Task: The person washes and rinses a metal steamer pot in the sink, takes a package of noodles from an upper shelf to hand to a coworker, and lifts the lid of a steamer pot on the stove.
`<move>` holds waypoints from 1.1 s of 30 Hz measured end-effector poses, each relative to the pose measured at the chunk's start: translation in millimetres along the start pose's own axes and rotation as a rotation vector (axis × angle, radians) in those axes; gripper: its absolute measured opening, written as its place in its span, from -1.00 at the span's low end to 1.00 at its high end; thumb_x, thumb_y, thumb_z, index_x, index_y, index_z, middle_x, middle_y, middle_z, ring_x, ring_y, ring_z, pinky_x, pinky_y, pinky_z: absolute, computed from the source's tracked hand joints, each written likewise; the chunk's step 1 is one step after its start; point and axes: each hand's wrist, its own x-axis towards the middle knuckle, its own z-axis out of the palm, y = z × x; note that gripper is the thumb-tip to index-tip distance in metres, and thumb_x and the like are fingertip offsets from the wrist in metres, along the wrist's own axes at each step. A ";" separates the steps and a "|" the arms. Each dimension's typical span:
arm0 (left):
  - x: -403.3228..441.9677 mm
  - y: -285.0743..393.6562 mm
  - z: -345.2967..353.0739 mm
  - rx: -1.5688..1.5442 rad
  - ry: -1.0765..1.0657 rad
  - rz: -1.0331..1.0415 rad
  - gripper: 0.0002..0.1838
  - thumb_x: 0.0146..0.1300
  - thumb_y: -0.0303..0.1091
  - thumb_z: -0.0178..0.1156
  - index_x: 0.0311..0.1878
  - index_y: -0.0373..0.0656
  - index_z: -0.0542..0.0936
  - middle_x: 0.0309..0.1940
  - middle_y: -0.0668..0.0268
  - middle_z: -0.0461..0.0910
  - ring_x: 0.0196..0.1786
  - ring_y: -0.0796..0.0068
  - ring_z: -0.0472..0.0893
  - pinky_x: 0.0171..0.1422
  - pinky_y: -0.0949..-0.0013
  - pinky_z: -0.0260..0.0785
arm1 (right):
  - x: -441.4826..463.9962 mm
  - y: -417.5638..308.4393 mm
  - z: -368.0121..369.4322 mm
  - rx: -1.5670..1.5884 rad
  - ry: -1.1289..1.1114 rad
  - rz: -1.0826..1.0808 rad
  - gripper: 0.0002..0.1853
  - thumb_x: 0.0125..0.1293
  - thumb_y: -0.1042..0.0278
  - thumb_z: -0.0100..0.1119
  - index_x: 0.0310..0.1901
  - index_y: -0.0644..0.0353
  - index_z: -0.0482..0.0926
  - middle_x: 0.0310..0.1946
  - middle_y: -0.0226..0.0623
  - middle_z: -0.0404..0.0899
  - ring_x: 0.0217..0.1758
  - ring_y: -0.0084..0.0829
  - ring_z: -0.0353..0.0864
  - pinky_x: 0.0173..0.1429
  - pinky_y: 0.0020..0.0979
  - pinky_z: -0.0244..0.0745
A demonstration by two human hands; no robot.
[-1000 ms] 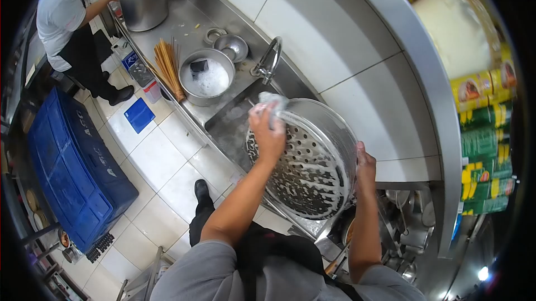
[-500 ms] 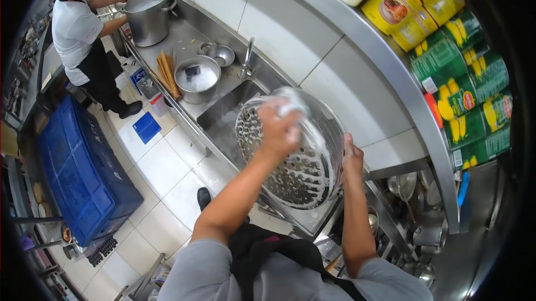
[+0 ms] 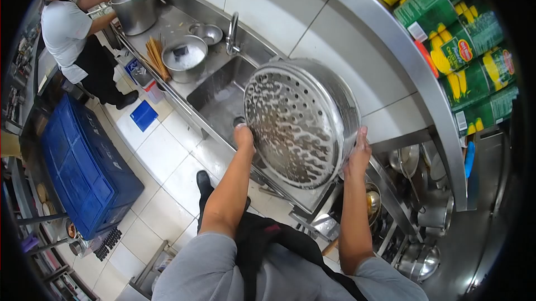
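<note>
A large round metal steamer basket with a perforated base is tilted up on its side over the sink counter, the holed face toward me and streaked with suds. My left hand is closed on its left edge, the fingers partly hidden behind it. On the opposite side my right hand grips the outer wall, fingers pointing up along it. Behind the basket lies the steel sink, with a faucet above it. No sponge is visible in either hand.
A pot of soapy water and a bundle of wooden sticks stand on the counter. Farther left, a co-worker handles a big stockpot. A shelf edge with cans overhangs at right. A blue bin sits on the floor.
My left hand has left the basket's soapy face, where it was rubbing with a foamy scrubber, and now holds the left edge. The basket has turned, showing more of its side wall.
</note>
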 end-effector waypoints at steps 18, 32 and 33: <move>-236.3 67.1 31.2 -0.563 -0.602 -0.799 -0.72 0.44 -0.33 -0.16 -0.02 -0.12 0.56 -0.22 0.12 0.62 -0.25 0.21 0.63 -0.27 0.24 0.54 | -7.3 1.8 78.7 -0.119 0.070 -0.396 -0.35 0.52 -0.09 0.14 -0.65 0.20 0.31 -0.69 -0.64 0.17 -0.55 -0.67 0.06 -0.47 -0.42 -0.02; -202.3 218.1 29.5 0.779 -0.354 1.473 -0.54 0.07 -0.40 0.27 0.11 -0.20 0.61 -0.02 0.02 0.52 -0.02 0.00 0.52 0.10 0.14 0.42 | 16.6 1.0 94.7 -0.582 0.046 -0.210 -0.18 0.38 -0.46 0.03 -0.53 0.36 0.54 -0.67 0.03 0.35 -0.57 -0.04 0.31 -0.34 -0.09 0.31; -202.0 199.1 25.5 0.820 -0.410 1.493 -0.52 -0.01 -0.41 0.30 0.08 -0.18 0.63 -0.02 0.03 0.52 -0.01 -0.01 0.52 0.10 0.10 0.42 | 17.9 4.5 98.2 -0.573 0.051 -0.205 -0.18 0.38 -0.46 0.03 -0.53 0.36 0.54 -0.67 0.03 0.35 -0.57 -0.04 0.31 -0.34 -0.09 0.31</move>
